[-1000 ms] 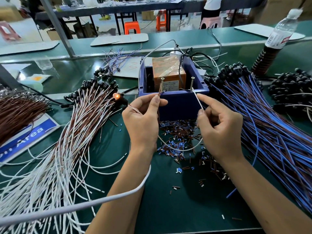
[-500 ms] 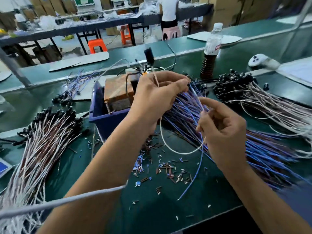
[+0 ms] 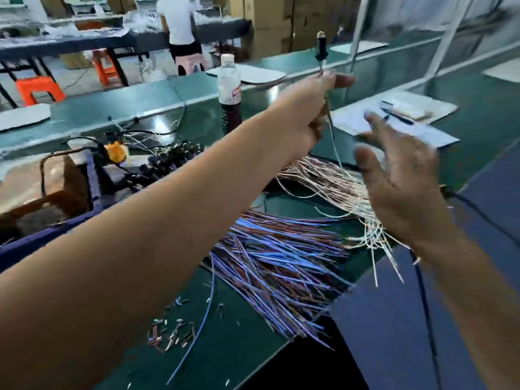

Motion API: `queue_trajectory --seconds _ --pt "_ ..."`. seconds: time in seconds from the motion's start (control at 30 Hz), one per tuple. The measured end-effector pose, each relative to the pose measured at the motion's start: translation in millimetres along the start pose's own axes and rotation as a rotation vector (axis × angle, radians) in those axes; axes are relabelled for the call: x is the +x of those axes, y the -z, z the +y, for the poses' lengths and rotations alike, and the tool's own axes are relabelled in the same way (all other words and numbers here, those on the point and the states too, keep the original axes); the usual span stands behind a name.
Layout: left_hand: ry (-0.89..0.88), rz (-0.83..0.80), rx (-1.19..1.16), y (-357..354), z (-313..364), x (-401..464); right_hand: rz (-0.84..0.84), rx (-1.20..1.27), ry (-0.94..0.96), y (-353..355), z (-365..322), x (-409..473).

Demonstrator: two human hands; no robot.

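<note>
Blue box [image 3: 33,240] holds seemingly brown block [image 3: 33,178]; left hand [image 3: 298,114] pinches wire [image 3: 333,142].

Factory w/ wire bundles [image 3: 281,266], long workbenches [image 3: 126,99]

Bare table [image 3: 239,344] lies open near the front edge; wire bundles [image 3: 281,263] and, seemingly, a bottle [image 3: 229,85] block farther back.

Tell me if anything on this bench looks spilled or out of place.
Yes. Small cut wire bits lie scattered on the green mat near its front edge, one loose blue wire strays from the blue bundle, and that bundle's tips overhang the edge. The left hand pinches a white wire.
</note>
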State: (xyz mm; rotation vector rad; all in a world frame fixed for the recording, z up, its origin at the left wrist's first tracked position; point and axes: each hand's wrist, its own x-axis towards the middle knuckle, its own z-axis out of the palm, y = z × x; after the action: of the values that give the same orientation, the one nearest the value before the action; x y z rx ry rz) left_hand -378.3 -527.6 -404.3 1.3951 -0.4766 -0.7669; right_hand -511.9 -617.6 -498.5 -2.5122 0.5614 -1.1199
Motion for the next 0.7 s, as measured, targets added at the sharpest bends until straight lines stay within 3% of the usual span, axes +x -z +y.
queue_trajectory --seconds 0.07,0.1,0.37,0.57,0.7 --pt "0.000 -0.058 -0.146 -11.3 2.3 7.6 -0.210 0.174 -0.048 -3.9 -4.3 3.5" --pt "-0.005 -0.078 -0.207 -13.2 3.7 11.4 -0.237 0.221 -0.063 -4.5 -3.2 4.8" --pt "0.019 -0.060 -0.453 11.4 -2.9 32.6 -0.150 0.311 -0.128 27.4 27.9 16.3" --pt "0.089 0.031 -0.432 23.4 -34.3 48.3 -0.049 -0.143 -0.012 49.4 49.9 29.2" --pt "0.215 0.141 -0.373 30.4 -64.4 56.7 -0.233 -0.344 -0.094 13.6 64.1 20.9"
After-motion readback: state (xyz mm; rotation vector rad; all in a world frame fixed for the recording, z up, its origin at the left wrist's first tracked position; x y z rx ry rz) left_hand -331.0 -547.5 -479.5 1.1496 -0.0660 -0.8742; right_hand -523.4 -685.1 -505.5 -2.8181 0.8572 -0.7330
